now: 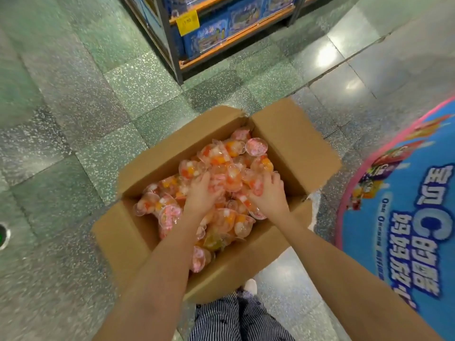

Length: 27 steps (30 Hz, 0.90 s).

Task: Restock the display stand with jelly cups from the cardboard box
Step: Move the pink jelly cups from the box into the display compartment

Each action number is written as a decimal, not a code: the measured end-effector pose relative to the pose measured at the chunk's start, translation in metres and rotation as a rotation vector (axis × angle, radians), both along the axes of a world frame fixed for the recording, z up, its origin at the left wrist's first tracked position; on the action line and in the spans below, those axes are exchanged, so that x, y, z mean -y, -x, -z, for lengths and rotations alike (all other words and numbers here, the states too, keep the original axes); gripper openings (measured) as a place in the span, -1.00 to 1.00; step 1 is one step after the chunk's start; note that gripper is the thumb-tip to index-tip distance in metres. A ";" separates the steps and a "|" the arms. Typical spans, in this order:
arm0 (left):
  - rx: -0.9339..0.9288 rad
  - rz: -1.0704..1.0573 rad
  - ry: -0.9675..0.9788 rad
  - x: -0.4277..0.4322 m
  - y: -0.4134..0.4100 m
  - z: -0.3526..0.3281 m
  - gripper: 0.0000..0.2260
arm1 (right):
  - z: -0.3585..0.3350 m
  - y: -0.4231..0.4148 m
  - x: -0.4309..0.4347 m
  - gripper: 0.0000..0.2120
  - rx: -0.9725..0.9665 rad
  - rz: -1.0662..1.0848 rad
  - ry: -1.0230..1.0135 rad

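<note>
Head view: our left hand (200,190) and right hand (269,194), fingers curled, bracket a mound of clear orange-pink jelly cups (227,177) inside the open brown cardboard box (138,244); blue-and-pink round display stand (403,193) lies rightward, nearer the right.

Views: just the one, head-worn, wide-angle
Facing: pretty much straight down, tipped a bit forward
Near: cardboard box (138,232) fills the middle, both forearms reach in from the bottom edge
Edges: shelf rack (172,45) up top, display stand (403,217) cropped at right, speckled floor (73,119) all around
</note>
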<state>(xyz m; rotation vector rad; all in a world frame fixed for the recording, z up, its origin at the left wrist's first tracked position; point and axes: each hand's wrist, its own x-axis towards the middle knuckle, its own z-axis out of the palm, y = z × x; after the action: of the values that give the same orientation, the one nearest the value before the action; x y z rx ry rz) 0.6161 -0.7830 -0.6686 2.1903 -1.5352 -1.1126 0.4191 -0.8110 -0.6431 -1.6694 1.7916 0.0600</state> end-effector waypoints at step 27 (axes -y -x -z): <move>-0.088 0.786 0.395 -0.133 0.417 -0.252 -0.54 | -0.214 0.394 -0.282 -0.69 -0.020 0.551 0.477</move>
<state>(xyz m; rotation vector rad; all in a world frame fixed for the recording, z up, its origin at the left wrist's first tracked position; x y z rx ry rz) 0.1993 -0.6499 -0.4162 1.2733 -2.4061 -0.9357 0.0248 -0.5291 -0.4294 -1.4016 2.3466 -0.6375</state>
